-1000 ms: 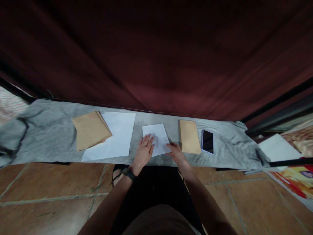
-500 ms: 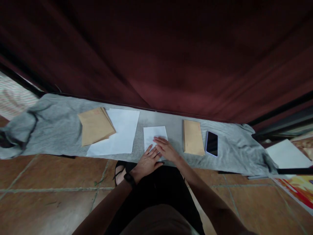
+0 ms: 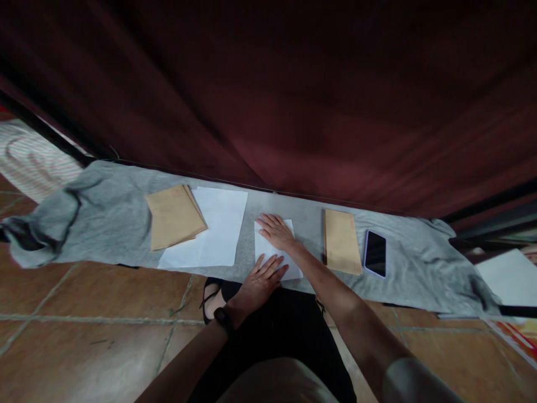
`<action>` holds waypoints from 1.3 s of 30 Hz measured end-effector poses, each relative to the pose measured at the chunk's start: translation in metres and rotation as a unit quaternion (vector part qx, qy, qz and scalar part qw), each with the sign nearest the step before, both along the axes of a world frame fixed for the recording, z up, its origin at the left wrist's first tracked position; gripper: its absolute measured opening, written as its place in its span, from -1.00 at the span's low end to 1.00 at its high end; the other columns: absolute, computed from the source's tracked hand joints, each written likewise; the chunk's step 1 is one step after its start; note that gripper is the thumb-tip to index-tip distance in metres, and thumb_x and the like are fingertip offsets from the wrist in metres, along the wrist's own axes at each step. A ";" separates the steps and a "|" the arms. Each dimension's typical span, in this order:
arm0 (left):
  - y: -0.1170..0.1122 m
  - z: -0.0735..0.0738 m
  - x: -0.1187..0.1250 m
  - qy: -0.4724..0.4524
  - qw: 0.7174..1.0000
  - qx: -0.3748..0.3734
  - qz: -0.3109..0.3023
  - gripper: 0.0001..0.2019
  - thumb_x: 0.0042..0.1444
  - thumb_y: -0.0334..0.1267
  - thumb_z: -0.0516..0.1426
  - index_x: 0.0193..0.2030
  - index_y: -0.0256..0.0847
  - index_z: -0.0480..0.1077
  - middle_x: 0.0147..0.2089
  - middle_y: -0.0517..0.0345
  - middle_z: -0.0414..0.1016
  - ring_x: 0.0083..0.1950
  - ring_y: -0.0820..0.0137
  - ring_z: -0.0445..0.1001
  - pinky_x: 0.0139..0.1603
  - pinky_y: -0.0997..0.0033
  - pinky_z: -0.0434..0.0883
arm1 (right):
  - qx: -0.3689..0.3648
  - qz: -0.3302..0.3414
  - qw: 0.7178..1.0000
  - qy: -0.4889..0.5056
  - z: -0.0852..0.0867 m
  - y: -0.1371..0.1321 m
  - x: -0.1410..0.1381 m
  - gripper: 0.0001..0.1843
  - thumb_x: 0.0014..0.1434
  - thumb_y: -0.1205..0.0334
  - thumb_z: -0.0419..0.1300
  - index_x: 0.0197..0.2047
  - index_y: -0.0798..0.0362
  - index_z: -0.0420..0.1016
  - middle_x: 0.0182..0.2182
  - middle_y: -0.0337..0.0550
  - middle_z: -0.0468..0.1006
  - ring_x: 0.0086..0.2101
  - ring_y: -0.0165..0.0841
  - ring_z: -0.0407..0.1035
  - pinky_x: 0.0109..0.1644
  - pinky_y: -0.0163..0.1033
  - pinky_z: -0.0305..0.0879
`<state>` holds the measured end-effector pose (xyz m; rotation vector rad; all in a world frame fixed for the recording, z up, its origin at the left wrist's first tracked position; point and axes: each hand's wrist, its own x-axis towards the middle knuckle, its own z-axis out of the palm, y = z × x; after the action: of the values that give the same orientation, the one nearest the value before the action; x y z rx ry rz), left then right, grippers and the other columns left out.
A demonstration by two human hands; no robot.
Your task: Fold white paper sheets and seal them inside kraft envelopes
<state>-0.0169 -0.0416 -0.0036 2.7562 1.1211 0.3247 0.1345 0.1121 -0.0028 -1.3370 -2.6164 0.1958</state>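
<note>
A small white sheet of paper [image 3: 289, 270], which looks folded, lies on the grey cloth in front of me. My left hand [image 3: 260, 281] rests on its near left part, fingers stretched out. Across its far edge lies my right hand [image 3: 277, 230], flat with the fingers pointing left. Larger white sheets [image 3: 222, 229] lie to the left, partly under a fanned stack of brown envelopes [image 3: 174, 215]. On the right is a narrow stack of brown envelopes [image 3: 342, 240].
Grey cloth [image 3: 113, 196] covers the narrow bench, wrinkled at both ends. A phone [image 3: 375, 253] lies right of the envelopes. Behind the bench hangs a dark red curtain [image 3: 293, 112]. White paper [image 3: 509, 280] is at the far right, above the tiled floor [image 3: 104, 347].
My right hand has slid away from me to the paper's far edge, apart from the left hand. The left hand stays at the near edge. The whole view has shifted slightly.
</note>
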 end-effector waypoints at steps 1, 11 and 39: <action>-0.002 0.000 -0.001 0.002 1.000 -0.001 0.005 -0.50 0.41 -0.29 -0.02 0.45 0.02 0.14 0.52 0.10 0.13 0.55 0.23 0.02 0.55 -0.13 -0.17 | 0.002 -0.018 1.000 0.004 0.001 0.004 0.001 -0.50 0.48 0.11 -0.06 0.42 -0.05 0.22 0.43 -0.12 0.18 0.38 -0.19 0.06 0.47 0.07 -0.08; 0.008 0.017 -0.019 0.019 0.999 -0.038 0.027 -0.30 0.23 -0.61 -0.11 0.45 0.04 0.14 0.47 0.16 0.23 0.52 0.19 0.09 0.53 -0.24 -0.16 | -0.056 -0.141 0.988 0.024 0.026 0.012 0.035 -0.62 0.36 0.30 0.06 0.17 -0.07 0.52 0.11 -0.06 0.53 0.14 -0.21 0.36 0.33 0.00 0.13; 0.007 0.013 -0.016 0.043 0.999 0.004 0.005 -0.42 0.27 -0.54 -0.09 0.41 -0.18 0.18 0.48 -0.03 0.20 0.49 0.36 0.15 0.50 0.14 0.08 | -0.015 -0.072 0.993 0.091 -0.003 -0.145 0.080 -0.50 0.45 0.14 0.01 0.40 0.01 0.28 0.39 -0.05 0.27 0.38 -0.21 0.13 0.50 0.12 -0.04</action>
<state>-0.0325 -0.0344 0.0093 2.7971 1.1557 0.2137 0.2141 -0.0327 -0.0058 -1.4384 -2.3678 0.3207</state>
